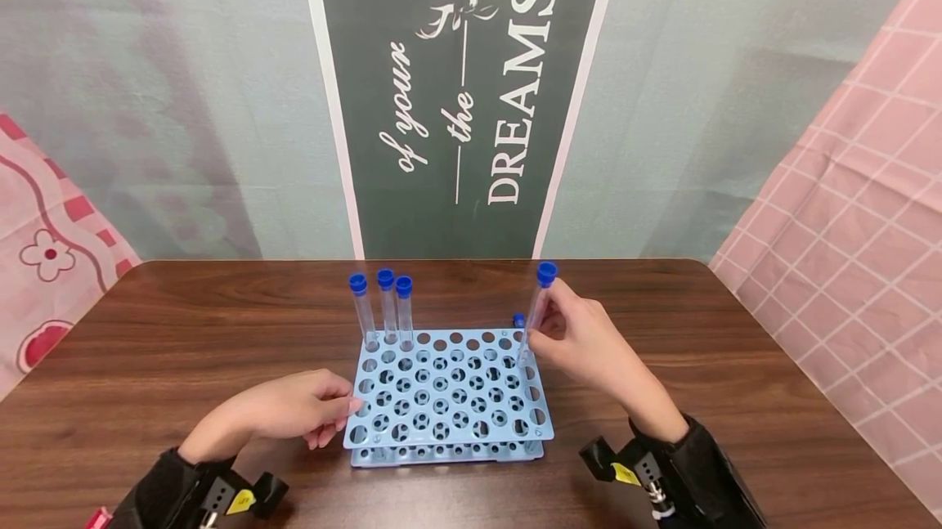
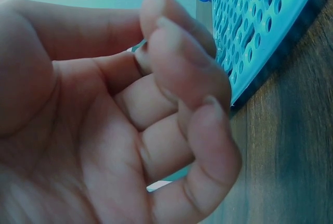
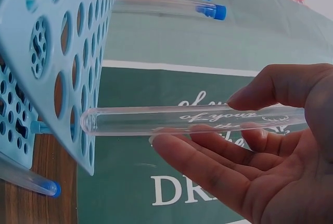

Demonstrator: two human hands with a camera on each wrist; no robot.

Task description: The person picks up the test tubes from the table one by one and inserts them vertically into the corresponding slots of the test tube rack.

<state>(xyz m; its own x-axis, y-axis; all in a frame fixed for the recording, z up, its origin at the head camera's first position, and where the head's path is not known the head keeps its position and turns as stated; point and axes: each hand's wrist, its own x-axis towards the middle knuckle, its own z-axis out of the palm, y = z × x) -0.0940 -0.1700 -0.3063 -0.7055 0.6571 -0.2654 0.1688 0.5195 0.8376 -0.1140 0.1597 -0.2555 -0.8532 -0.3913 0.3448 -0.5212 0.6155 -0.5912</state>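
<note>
A light blue test tube rack with rows of round holes stands on the table. My right hand pinches a clear test tube with a blue cap between thumb and fingers. This tube's rounded bottom is right at the holes of the rack's right-hand column, and it leans slightly. At the rack's left edge, my left hand grips the rim with thumb and forefinger, its other fingers curled. Three blue-capped tubes stand in the rack's back left corner.
Behind the rack's back right corner, another capped tube lies on the brown wooden table. A grey-green cloth with a dark printed panel hangs behind the table. Pink cloths hang at both sides.
</note>
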